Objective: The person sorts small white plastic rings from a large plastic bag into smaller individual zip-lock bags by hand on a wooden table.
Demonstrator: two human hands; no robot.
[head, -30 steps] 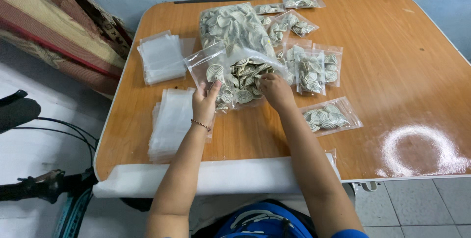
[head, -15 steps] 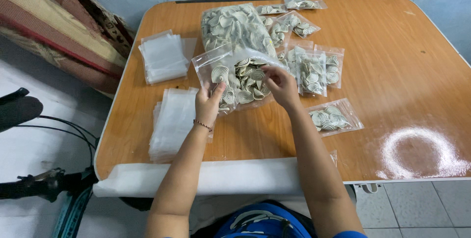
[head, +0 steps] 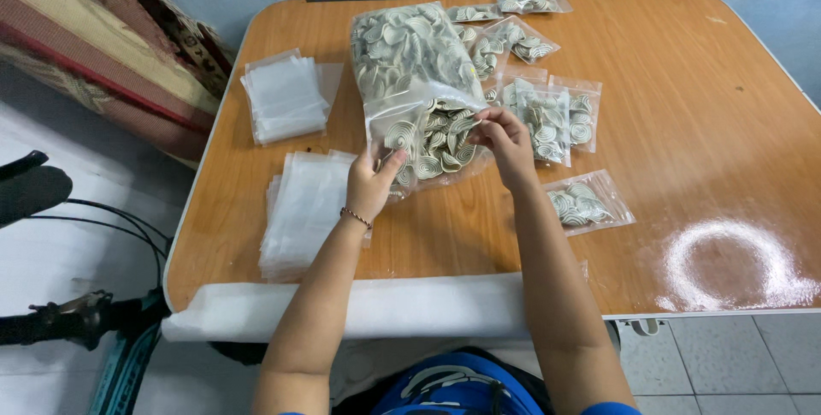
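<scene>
A large clear plastic bag point(head: 410, 64) full of pale spiral-patterned discs lies on the wooden table point(head: 701, 107). My left hand point(head: 372, 182) grips the bag's open near edge on the left. My right hand point(head: 505, 143) pinches the same edge on the right. The bag's mouth faces me, with spiral discs point(head: 432, 137) showing between my hands.
Several small filled bags point(head: 547, 115) lie right of the big bag, one more small filled bag point(head: 586, 201) by my right forearm. Two stacks of empty clear bags point(head: 304, 205) point(head: 282, 94) sit at the left. White foam sheet point(head: 368, 308) covers the near table edge. A bicycle handlebar point(head: 51, 321) is at lower left.
Both hands have shifted slightly along the bag's open edge, and the bag's mouth has been drawn a little nearer to me.
</scene>
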